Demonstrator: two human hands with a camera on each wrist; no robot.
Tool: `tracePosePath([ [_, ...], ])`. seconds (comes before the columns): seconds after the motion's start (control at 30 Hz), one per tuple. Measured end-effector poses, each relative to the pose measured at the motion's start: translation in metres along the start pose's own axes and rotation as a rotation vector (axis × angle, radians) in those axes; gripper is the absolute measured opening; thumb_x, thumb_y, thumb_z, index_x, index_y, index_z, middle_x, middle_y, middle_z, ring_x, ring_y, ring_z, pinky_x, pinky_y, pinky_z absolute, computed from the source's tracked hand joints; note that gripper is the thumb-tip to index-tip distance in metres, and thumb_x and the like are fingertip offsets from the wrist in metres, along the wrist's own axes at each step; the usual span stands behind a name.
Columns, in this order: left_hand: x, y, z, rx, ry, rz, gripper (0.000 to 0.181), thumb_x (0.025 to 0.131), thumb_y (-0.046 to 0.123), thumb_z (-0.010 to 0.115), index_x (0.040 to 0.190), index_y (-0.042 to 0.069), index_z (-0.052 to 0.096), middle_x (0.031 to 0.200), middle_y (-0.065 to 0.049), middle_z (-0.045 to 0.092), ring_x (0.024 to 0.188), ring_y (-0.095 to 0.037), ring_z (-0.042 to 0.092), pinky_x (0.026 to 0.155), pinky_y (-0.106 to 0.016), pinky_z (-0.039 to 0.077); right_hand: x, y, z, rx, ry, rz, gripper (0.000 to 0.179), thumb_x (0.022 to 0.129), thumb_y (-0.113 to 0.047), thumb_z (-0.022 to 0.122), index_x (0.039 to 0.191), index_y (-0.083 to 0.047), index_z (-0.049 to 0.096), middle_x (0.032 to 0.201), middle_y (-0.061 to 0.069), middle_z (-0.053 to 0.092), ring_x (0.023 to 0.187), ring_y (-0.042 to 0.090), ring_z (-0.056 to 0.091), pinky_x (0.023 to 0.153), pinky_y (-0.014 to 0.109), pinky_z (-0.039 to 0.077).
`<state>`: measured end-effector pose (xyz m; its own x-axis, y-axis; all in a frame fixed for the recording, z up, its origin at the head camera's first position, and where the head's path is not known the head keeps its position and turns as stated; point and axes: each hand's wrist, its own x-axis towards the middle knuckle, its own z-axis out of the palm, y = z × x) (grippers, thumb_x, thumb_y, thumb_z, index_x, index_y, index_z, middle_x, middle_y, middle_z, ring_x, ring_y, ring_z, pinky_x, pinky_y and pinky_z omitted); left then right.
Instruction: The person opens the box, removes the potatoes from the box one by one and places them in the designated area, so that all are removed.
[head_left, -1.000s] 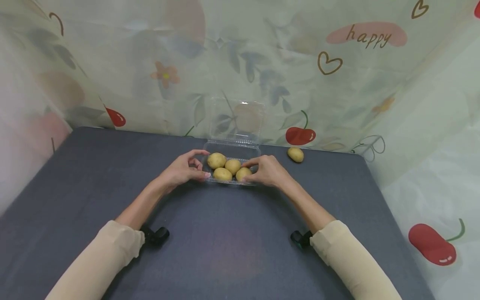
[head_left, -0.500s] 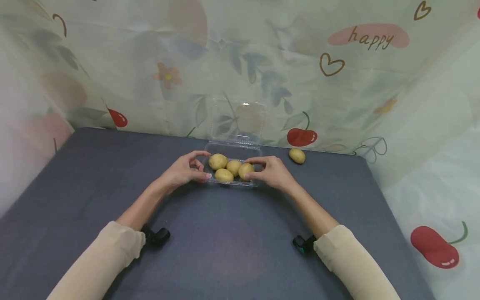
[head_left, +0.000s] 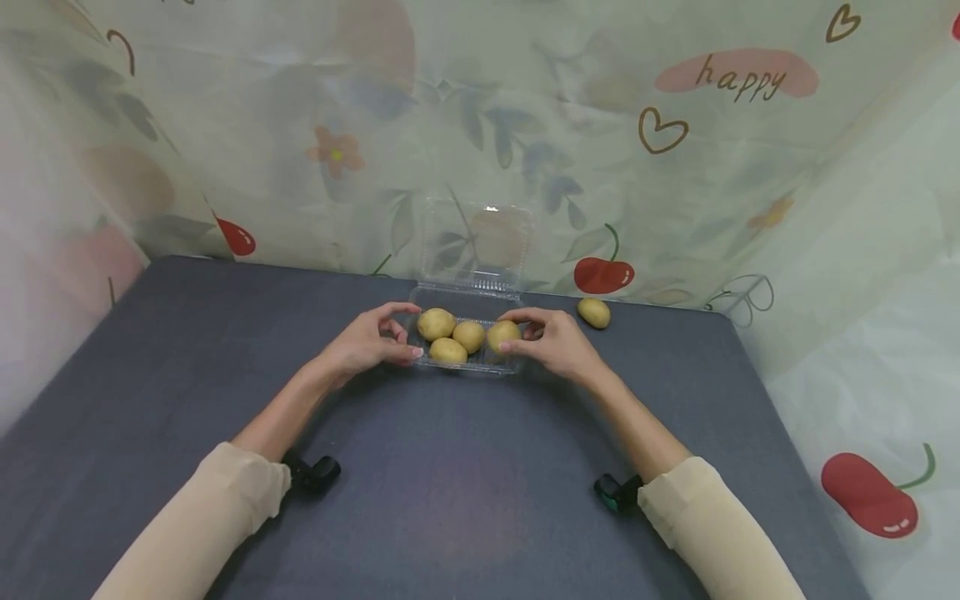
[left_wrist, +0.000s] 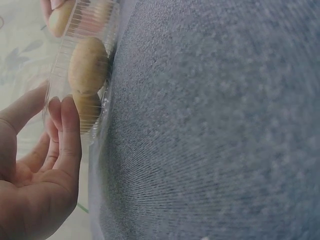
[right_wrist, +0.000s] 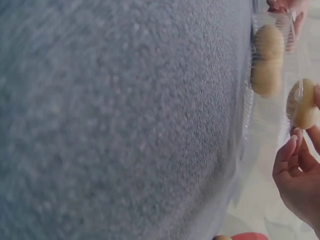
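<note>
A clear plastic clamshell box (head_left: 468, 302) stands near the table's back edge with its lid raised behind. My left hand (head_left: 367, 337) grips the box's left end, thumb at the near corner and index finger at the far one. Inside on the left lie three potatoes: one at the back left (head_left: 436, 324), one in front (head_left: 448, 351), one in the middle (head_left: 468, 337). My right hand (head_left: 558, 343) pinches another potato (head_left: 503, 337) between thumb and fingers at the box's right part. In the right wrist view this held potato (right_wrist: 301, 104) sits higher than those in the box.
Another potato (head_left: 594, 312) lies on the dark grey table (head_left: 450, 500) by the back edge, right of the box. A patterned curtain (head_left: 300, 125) hangs directly behind the table and along its sides. Each wrist wears a small black camera.
My right hand has taken hold of the front right potato and moved it up and to the right, away from the middle one. The left hand keeps its place on the box.
</note>
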<state>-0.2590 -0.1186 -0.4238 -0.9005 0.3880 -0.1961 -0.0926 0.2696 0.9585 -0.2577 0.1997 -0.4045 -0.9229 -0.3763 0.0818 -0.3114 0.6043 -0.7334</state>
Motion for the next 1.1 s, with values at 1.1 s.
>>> tracePosePath([
  [1.1, 0.000, -0.001, 0.001, -0.039, -0.019, -0.012, 0.072, 0.087, 0.008, 0.078, 0.148, 0.013, 0.040, 0.093, -0.013, 0.057, 0.086, -0.028, 0.067, 0.087, -0.044, 0.058, -0.014, 0.019, -0.035, 0.242, -0.012, -0.008, 0.040, 0.093, -0.014, 0.072, 0.130, -0.004, 0.061, 0.121, 0.012, 0.062, 0.093, 0.037, 0.067, 0.077, 0.042, 0.059],
])
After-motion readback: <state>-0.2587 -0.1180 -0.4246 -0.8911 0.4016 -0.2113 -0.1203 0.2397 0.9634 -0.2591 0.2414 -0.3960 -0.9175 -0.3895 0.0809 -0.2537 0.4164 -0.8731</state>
